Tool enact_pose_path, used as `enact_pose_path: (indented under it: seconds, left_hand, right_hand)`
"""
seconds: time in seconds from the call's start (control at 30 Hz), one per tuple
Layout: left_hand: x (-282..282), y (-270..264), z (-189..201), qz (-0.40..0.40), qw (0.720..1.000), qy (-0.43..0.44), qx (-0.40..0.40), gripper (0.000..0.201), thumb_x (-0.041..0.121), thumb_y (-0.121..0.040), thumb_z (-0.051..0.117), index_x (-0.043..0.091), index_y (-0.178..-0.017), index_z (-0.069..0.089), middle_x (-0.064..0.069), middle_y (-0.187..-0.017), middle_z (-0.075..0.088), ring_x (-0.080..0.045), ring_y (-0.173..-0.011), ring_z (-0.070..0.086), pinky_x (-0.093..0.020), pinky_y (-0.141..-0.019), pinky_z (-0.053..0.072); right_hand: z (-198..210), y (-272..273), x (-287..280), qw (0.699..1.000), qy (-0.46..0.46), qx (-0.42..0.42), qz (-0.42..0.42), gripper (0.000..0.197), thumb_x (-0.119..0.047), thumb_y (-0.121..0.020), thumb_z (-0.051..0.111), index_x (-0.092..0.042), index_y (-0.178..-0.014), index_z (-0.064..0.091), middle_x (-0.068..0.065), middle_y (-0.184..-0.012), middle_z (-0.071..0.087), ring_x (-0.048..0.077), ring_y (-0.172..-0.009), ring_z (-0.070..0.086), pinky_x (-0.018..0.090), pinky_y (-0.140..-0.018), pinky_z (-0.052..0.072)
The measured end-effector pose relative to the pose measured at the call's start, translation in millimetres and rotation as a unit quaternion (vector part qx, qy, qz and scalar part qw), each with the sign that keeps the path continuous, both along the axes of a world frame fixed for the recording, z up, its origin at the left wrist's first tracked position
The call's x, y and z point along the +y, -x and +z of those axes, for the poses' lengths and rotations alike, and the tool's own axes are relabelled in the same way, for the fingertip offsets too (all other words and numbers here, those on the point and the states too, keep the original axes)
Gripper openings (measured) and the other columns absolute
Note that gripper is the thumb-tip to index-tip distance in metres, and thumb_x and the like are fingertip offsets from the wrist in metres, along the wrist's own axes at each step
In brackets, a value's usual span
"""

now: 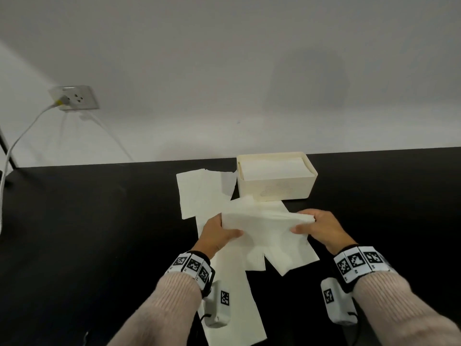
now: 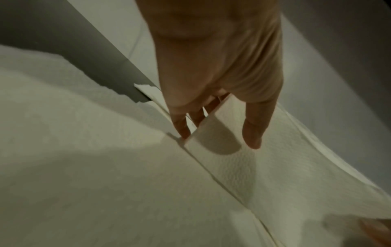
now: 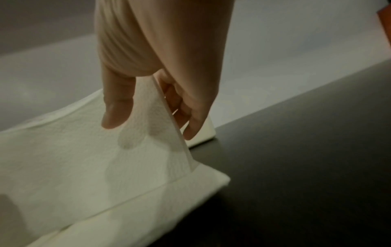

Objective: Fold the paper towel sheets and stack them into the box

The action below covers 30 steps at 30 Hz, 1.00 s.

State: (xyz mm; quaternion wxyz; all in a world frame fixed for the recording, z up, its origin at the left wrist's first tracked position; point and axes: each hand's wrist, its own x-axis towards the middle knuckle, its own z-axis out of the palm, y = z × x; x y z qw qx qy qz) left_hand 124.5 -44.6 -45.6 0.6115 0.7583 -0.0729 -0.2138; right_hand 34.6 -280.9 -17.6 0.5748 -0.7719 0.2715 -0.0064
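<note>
Left hand (image 1: 216, 235) and right hand (image 1: 316, 228) pinch opposite ends of a paper towel sheet (image 1: 264, 224); its long axis runs between them, the box (image 1: 277, 190) just beyond.

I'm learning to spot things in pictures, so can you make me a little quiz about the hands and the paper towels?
1. True or false: the box already has folded towels inside.
2. What holds the lifted paper towel sheet: A) left hand only, B) right hand only, C) both hands?
3. Fill in: the box stands on the black ____.

Key:
1. True
2. C
3. table
</note>
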Motion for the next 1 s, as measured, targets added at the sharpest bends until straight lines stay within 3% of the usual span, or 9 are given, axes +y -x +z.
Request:
enact_pose_path:
  seconds: [0.17,0.23,0.37,0.53,0.63,0.7,0.8,0.93,1.0]
  left_hand:
    - [-12,4,-4,0.033,0.998,0.047,0.015,0.040,0.002,-0.070,0.079,0.015,-0.102,0.060,-0.003,-0.100,0.067,-0.018,-0.093,0.064,-0.027,-0.080,0.053]
    - [-16,4,0,0.033,0.996,0.077,0.021,0.029,-0.001,-0.070,0.077,0.016,-0.089,0.062,-0.001,-0.090,0.068,-0.013,-0.082,0.065,-0.021,-0.072,0.053]
    - [-16,-4,8,0.007,0.995,0.103,0.016,0.027,-0.008,-0.070,0.075,0.013,-0.073,0.057,0.001,-0.074,0.062,-0.010,-0.070,0.060,-0.012,-0.058,0.049]
    - [-10,-9,0,-0.029,0.999,0.042,0.010,0.027,-0.003,-0.069,0.078,0.016,-0.081,0.062,-0.001,-0.083,0.065,-0.011,-0.076,0.063,-0.019,-0.070,0.053]
    - [-12,-11,0,-0.039,0.998,0.045,0.009,0.024,-0.005,-0.069,0.077,0.011,-0.079,0.063,-0.002,-0.080,0.066,-0.003,-0.069,0.065,-0.012,-0.062,0.049]
    - [-15,-15,3,-0.032,0.998,0.049,0.001,0.023,-0.007,-0.069,0.076,0.009,-0.080,0.064,-0.001,-0.079,0.066,-0.004,-0.071,0.064,-0.009,-0.059,0.047]
    - [-15,-20,3,-0.021,0.999,0.048,-0.006,0.024,-0.007,-0.070,0.076,0.012,-0.078,0.064,0.001,-0.079,0.065,-0.008,-0.076,0.062,-0.009,-0.060,0.049]
    - [-16,-17,-10,-0.034,0.999,-0.019,-0.027,0.020,0.003,-0.072,0.077,0.016,-0.081,0.066,0.000,-0.084,0.067,-0.018,-0.088,0.063,-0.022,-0.075,0.051]
    - [-18,-20,-8,-0.023,0.998,-0.044,-0.039,0.023,0.009,-0.072,0.078,0.014,-0.092,0.068,-0.002,-0.093,0.069,-0.019,-0.096,0.064,-0.025,-0.082,0.050]
  right_hand:
    - [-17,0,3,0.996,-0.091,0.021,-0.014,0.038,0.007,-0.065,0.078,-0.015,-0.094,0.067,0.009,-0.098,0.071,0.026,-0.095,0.066,0.044,-0.089,0.052]
    - [-16,-4,4,0.995,-0.097,0.011,-0.024,0.038,0.006,-0.063,0.080,-0.007,-0.097,0.068,0.012,-0.097,0.071,0.029,-0.093,0.067,0.045,-0.087,0.053]
    - [-5,-7,0,0.993,-0.112,-0.036,-0.032,0.031,0.012,-0.065,0.076,-0.003,-0.090,0.067,0.013,-0.088,0.070,0.028,-0.084,0.067,0.036,-0.073,0.053]
    - [-15,-6,-10,0.996,-0.077,0.033,-0.015,0.037,0.010,-0.064,0.078,-0.004,-0.096,0.067,0.013,-0.094,0.070,0.028,-0.091,0.067,0.041,-0.085,0.052]
    - [-13,-5,-9,0.998,-0.058,0.026,-0.008,0.026,0.011,-0.067,0.075,-0.005,-0.086,0.068,0.012,-0.088,0.070,0.025,-0.084,0.066,0.030,-0.072,0.052]
    - [-8,-7,-9,0.999,-0.053,0.004,-0.003,0.024,0.012,-0.068,0.074,-0.006,-0.083,0.068,0.010,-0.083,0.070,0.022,-0.080,0.065,0.025,-0.064,0.048]
    - [-7,-9,-13,0.999,-0.046,0.011,0.002,0.029,0.009,-0.068,0.075,-0.007,-0.090,0.068,0.009,-0.087,0.070,0.020,-0.081,0.066,0.026,-0.067,0.049]
    - [-18,-6,-13,0.999,-0.013,0.045,0.010,0.032,0.007,-0.071,0.075,-0.004,-0.100,0.068,0.005,-0.086,0.069,0.018,-0.084,0.064,0.024,-0.070,0.049]
    - [-15,-6,-15,0.999,-0.004,0.036,0.005,0.033,0.006,-0.073,0.074,-0.003,-0.104,0.067,0.004,-0.089,0.067,0.020,-0.091,0.063,0.028,-0.080,0.048]
